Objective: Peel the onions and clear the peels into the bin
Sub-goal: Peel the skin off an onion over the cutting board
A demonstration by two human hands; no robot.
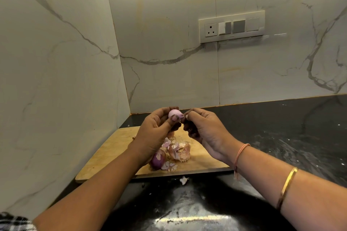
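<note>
My left hand holds a small pale pink onion up above the wooden cutting board, fingers curled round it and thumb on its front. My right hand pinches the onion's right tip with thumb and fingertips. On the board below lie a purple onion with its skin partly on and a heap of pinkish-brown peels. No bin is in view.
The board lies in the corner of a black counter against marble-tiled walls. One loose peel scrap sits on the counter just in front of the board. A switch and socket panel is on the back wall.
</note>
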